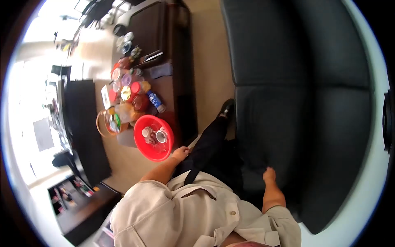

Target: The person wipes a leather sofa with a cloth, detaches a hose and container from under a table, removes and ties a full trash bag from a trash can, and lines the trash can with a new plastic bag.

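Note:
My left hand (181, 153) is beside my thigh, close to the corner of the dark table and the red basin (139, 145); its fingers are curled, too small to make out clearly. On the right, my right hand (269, 174) hangs over the black sofa (263, 119), and its fingers are blurred. Inside the basin lie a white cup (161, 136) and other small items. Behind the basin, jars, a blue can (156, 101) and a wicker basket (101, 128) crowd the table.
The dark table (183, 82) runs along the left of a strip of floor (210, 53), with the sofa on the right. My shoe (227, 108) is between them. A dark cabinet (84, 127) and a low shelf unit (82, 210) stand farther left.

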A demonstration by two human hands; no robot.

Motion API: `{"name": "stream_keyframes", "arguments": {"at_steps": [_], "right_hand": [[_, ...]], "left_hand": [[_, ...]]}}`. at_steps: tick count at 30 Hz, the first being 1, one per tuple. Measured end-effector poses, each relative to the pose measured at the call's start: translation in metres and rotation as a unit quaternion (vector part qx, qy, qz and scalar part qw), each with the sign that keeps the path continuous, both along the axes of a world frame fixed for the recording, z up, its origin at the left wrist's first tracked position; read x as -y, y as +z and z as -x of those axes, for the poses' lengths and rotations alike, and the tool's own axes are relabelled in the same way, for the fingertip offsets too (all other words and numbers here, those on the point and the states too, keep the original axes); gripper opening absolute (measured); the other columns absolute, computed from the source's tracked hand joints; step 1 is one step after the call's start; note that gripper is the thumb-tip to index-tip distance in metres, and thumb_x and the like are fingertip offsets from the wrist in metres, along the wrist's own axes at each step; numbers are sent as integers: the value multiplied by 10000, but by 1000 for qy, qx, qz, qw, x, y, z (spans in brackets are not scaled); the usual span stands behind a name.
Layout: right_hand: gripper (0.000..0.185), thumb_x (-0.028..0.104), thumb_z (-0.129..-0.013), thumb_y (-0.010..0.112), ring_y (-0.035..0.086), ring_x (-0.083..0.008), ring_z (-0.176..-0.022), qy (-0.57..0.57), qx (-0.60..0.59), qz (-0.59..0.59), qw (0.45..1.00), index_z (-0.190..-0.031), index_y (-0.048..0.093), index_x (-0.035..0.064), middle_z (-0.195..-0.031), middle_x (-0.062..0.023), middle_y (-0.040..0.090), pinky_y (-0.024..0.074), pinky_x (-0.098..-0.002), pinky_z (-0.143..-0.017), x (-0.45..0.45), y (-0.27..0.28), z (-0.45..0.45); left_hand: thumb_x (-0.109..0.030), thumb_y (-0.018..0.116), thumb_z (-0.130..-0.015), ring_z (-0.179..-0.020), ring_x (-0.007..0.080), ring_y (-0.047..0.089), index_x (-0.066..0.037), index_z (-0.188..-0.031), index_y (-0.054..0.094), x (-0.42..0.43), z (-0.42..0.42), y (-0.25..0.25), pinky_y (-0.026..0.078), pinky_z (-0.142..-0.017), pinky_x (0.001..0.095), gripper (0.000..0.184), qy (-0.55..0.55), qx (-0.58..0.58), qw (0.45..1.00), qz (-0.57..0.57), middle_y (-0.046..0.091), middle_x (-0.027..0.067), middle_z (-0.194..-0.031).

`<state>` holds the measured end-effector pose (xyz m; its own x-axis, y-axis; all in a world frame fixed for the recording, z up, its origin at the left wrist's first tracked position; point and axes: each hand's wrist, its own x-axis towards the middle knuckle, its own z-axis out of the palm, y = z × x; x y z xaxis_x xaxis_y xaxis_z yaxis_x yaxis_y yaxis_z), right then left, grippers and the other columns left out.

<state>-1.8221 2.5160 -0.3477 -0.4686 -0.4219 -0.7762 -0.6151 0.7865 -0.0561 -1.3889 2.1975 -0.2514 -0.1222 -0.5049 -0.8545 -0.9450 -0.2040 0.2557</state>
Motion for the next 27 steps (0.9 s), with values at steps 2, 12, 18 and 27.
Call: {"name": "stream_keyframes", "arguments": {"at_steps": [2, 12, 18, 27], "right_hand": [[222, 8, -764, 493, 563, -342, -967, -8, -59, 62, 996, -915, 643, 71, -1037, -128, 606, 440, -406, -875, 11, 64, 18], [222, -5, -646, 407, 556, -235, -885, 199, 391, 358, 824, -787, 578, 8, -866, -105, 580, 425, -311, -841, 377, 263, -64], [389, 29, -682, 369, 503, -205, -967, -75, 615, 147, 771, -1039, 522, 26, -1004, -85, 524, 393, -306, -910, 527, 311, -240], [408, 25, -790, 521, 553, -252, -1057, 468, 503, 91, 721, -1198, 527, 31, -1133, -149, 572, 417, -323, -924, 617, 242, -250]], "left_hand": [[-294, 560, -828, -970, 274, 616, -62, -1123, 588, 9, 5, 38, 468, -857, 356, 377, 67, 4, 997, 46, 644, 153, -1025], [-293, 641, -806, -1296, 230, 350, -74, -1387, 317, 96, 78, 113, 289, -1060, 343, 700, 92, -423, 885, 168, 354, 161, -1404], [-323, 588, -852, -1056, 167, 540, -134, -1249, 442, 148, 53, 155, 433, -926, 355, 464, 520, -657, 512, -190, 550, 50, -1161], [-21, 543, -777, -843, 256, 634, -67, -1090, 530, 121, -25, 102, 538, -766, 416, 317, 874, -429, 214, 75, 611, 113, -1004]]}}
